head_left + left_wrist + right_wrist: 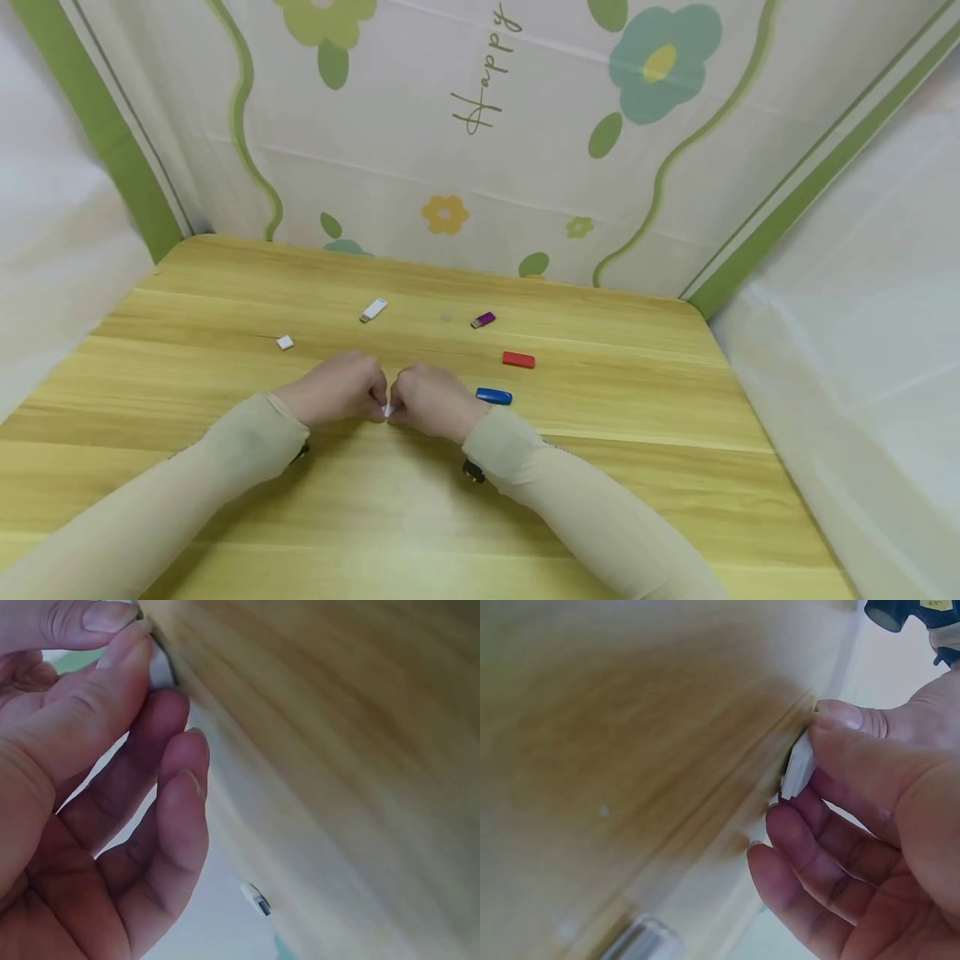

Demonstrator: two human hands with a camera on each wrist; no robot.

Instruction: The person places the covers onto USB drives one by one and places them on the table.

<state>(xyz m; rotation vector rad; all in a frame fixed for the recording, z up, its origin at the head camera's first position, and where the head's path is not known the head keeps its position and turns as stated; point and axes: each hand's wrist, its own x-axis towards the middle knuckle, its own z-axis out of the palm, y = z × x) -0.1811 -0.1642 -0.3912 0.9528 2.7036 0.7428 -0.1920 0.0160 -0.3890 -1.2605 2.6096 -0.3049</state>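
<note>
Your L hand (337, 388) & R hand (437, 402) both pinch the small white pc (387, 410) over the bench (420, 525), prob. so it's steadied from both sides.

In the head view, the left hand (341, 387) and right hand (435, 402) mostly cover a white piece (387, 410). At one o'clock from them, a pale speck (447, 316) on the counter (420, 533) is too small to identify. In the right-wrist view, a blurred greyish object (643, 945) is cut off at seven o'clock.
</note>
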